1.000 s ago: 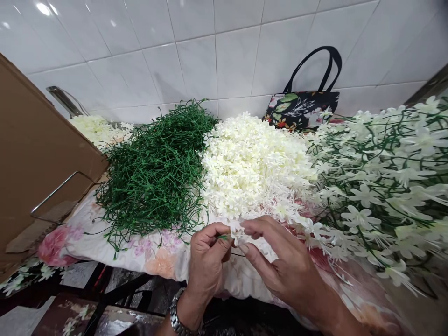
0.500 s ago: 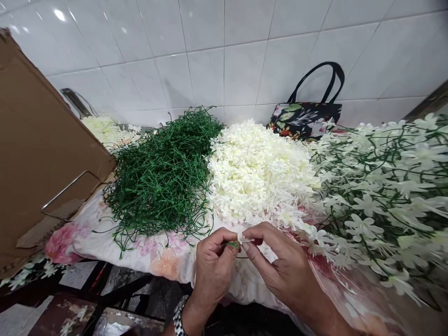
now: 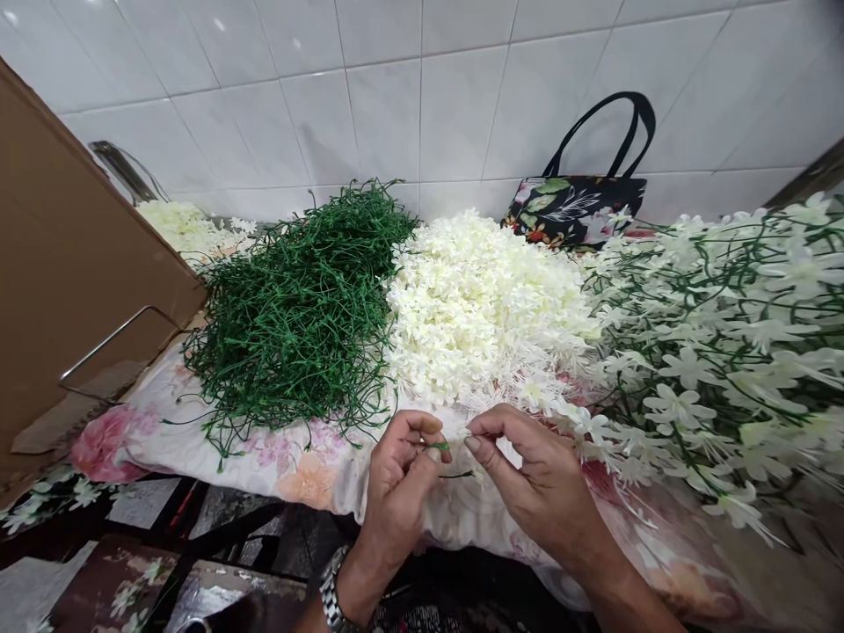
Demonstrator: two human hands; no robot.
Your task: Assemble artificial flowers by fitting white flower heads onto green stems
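The left hand (image 3: 401, 488) pinches a green stem (image 3: 440, 446) just beside the right hand (image 3: 537, 466), whose fingertips nearly meet, on what I can't tell, in apparent piece-fitting that calls for steady alignment.

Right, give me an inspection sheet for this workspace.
Surface: flowered cloth, heaped with material.
Job's things: pile of green stems; heap of white flowers beside it; stemmed white flowers at the right.
Clutter: floral bag at the back; cardboard at the left.
Left hand: holds a green stem.
Right hand: drawn to a pinch; whether it holds anything is unclear.
Cables: none clearly seen.
Surroundings: white tiled wall behind.
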